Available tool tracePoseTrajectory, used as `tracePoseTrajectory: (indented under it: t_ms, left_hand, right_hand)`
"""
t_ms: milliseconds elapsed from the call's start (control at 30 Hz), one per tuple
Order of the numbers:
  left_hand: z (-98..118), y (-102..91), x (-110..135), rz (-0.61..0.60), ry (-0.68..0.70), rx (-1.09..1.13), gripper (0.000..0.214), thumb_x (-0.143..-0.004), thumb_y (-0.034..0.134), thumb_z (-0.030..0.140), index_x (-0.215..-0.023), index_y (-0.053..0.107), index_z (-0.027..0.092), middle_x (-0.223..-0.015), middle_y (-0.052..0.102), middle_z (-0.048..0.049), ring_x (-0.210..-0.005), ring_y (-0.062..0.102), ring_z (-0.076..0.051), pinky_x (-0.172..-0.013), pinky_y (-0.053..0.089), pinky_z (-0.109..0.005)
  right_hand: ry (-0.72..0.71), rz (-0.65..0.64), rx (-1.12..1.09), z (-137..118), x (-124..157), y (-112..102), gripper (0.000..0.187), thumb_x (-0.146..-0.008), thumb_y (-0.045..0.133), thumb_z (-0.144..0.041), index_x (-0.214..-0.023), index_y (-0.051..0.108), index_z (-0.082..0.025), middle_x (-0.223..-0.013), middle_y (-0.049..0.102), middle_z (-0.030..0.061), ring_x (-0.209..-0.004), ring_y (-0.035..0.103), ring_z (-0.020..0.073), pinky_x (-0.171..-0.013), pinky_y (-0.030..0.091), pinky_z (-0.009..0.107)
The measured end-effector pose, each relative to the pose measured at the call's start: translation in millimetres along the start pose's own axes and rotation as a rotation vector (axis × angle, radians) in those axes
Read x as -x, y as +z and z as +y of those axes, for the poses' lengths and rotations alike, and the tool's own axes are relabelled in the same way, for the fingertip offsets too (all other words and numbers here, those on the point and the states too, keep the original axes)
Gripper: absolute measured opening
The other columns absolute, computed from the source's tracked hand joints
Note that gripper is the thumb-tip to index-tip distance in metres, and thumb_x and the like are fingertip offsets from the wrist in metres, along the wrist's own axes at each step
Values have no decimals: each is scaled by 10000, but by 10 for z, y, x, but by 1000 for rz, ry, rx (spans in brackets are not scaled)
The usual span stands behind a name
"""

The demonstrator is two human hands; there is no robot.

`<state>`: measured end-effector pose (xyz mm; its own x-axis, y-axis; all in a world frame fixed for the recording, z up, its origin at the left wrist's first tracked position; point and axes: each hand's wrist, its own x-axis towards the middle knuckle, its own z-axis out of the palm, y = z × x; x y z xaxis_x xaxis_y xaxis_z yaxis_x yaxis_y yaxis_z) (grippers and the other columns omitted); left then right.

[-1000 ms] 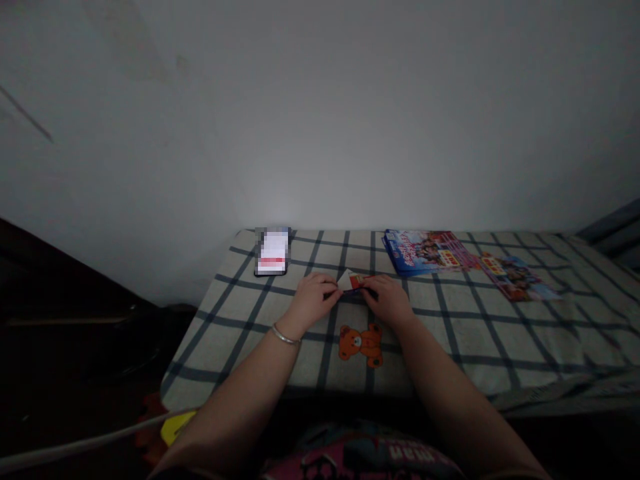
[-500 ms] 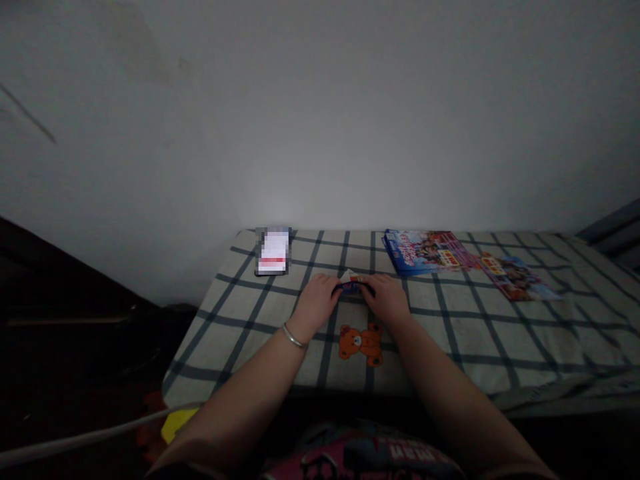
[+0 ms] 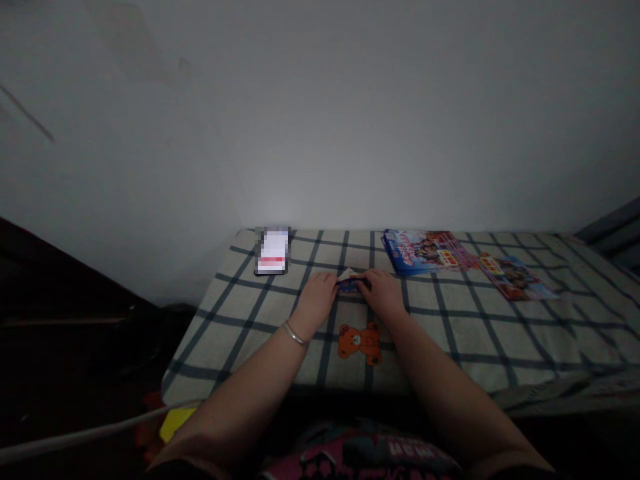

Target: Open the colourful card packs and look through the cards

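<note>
Between my two hands is a small folded piece of printed paper (image 3: 349,285), dark blue with a white pointed flap at its far side. My left hand (image 3: 319,297), with a silver bangle on its wrist, pinches the paper's left end. On the right end, the fingers of my right hand (image 3: 384,293) are closed, with the thumb on the near side. Both hands rest low over the checked tablecloth (image 3: 265,313). The fingers cover the ends of the paper, so its full outline is hidden.
A phone (image 3: 273,252) with a lit screen lies to the left. At the back right is a stack of colourful printed sheets (image 3: 425,252), with another printed sheet (image 3: 517,277) beside it. An orange bear picture (image 3: 360,343) is nearer me. The wall (image 3: 320,133) stands behind the table.
My right hand has shifted slightly left and away from me along the paper, and its fingers sit closer to my left hand. The left hand has barely moved.
</note>
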<state>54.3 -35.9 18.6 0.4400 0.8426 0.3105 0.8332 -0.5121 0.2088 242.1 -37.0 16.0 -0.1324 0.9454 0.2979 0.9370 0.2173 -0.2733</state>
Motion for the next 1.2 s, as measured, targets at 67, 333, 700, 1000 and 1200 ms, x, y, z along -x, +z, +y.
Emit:
tracePoseTrajectory:
  t_ms: [67, 333, 700, 1000, 1200]
  left_hand:
    - [7, -12, -3, -4, -5, -24, 80, -902, 516, 155, -938, 587, 158, -961, 622, -67, -946, 557, -222, -860, 457, -355]
    - [8, -56, -19, -19, -15, -97, 91, -904, 528, 210, -942, 599, 166, -952, 634, -71, -945, 549, -237, -796, 434, -360]
    - [-9, -49, -29, 26, -30, -51, 121, -878, 575, 206, -992, 605, 179, -959, 654, -60, -972, 549, -237, -830, 427, -374]
    - [-52, -3, -6, 71, 65, -11, 273, -866, 549, 154, -1125, 607, 218, -1032, 649, -51, -998, 543, -233, -887, 444, -389]
    - [-28, 7, 29, 104, 62, -14, 282, -863, 530, 174, -1126, 626, 205, -1114, 588, -92, -1024, 527, -246, -890, 468, -416]
  right_hand:
    - [59, -27, -45, 17, -31, 9, 149, -852, 610, -324, -904, 671, -197, -923, 677, 56, -904, 606, 207, -810, 435, 305]
    - [95, 4, -164, 71, -57, 60, 133, -824, 634, -323, -855, 668, -199, -894, 677, 50, -890, 610, 196, -811, 440, 300]
    - [74, -19, -153, 88, 8, 31, 144, -832, 581, -244, -945, 653, -191, -956, 684, 63, -934, 611, 209, -846, 440, 316]
    - [83, -19, -114, 49, -17, 19, 102, -854, 583, -257, -913, 645, -201, -955, 678, 64, -947, 606, 209, -851, 432, 316]
    - [106, -17, -124, 63, -27, 23, 98, -848, 601, -269, -909, 645, -206, -939, 680, 52, -939, 610, 204, -845, 430, 310]
